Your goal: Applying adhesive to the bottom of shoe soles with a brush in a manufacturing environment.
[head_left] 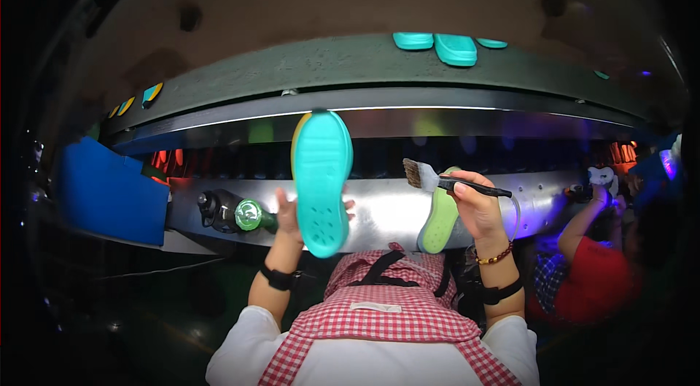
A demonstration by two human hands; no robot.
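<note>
Fingers of the right hand (477, 212) were clamped on a brush (440, 180), its bristles pointing left toward the turquoise sole (321, 178), well apart from it. The left hand (287, 215), nearer, gripped that sole from behind, digits showing at both edges, its long axis running away from the body, holed end closest. Between the hands, a green sole (440, 222) lay lengthwise on the metal desk (386, 200).

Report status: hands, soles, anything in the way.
Left hand holding turquoise sole. Right hand gripping brush, clear of sole. Green sole on bench near right hand. Nothing visible between brush and turquoise sole.
</note>
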